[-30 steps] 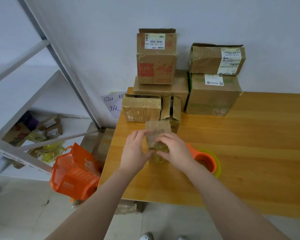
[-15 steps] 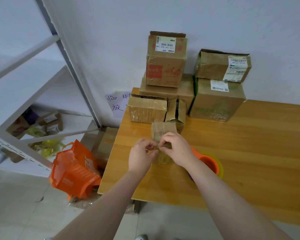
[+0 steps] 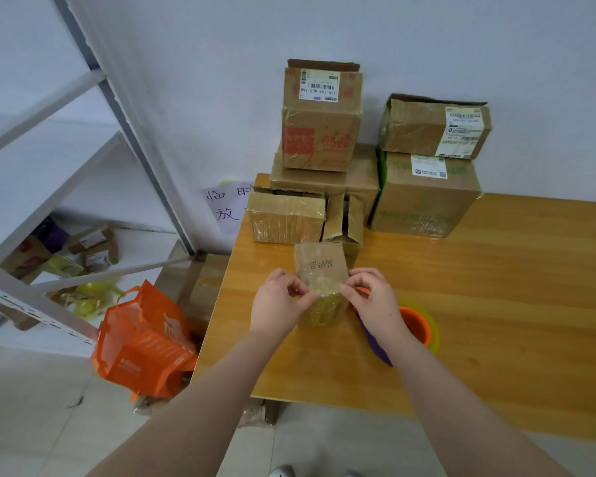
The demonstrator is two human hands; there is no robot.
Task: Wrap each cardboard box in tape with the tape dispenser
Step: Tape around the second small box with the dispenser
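My two bare hands meet over a small cardboard box (image 3: 319, 266) that stands upright on a wooden table (image 3: 496, 304), close to its near left corner. Dark characters are printed on the box's upper face, and glossy clear tape covers its lower half.

My left hand (image 3: 276, 304) pinches the box's left edge between thumb and curled fingers. My right hand (image 3: 375, 301) pinches the right edge the same way.

Just right of the box, partly hidden behind my right wrist, lies the tape dispenser (image 3: 417, 325). It is orange, with a yellow-green roll and a purple handle.

Beyond the box, a pile of brown parcels (image 3: 424, 201) is stacked against the white wall, several with shipping labels. The nearest, a narrow open carton (image 3: 344, 218), is just behind the box.

Left of the box and below the table edge, an orange bag (image 3: 141, 342) sits on the floor by a grey metal shelf rack (image 3: 131, 108).
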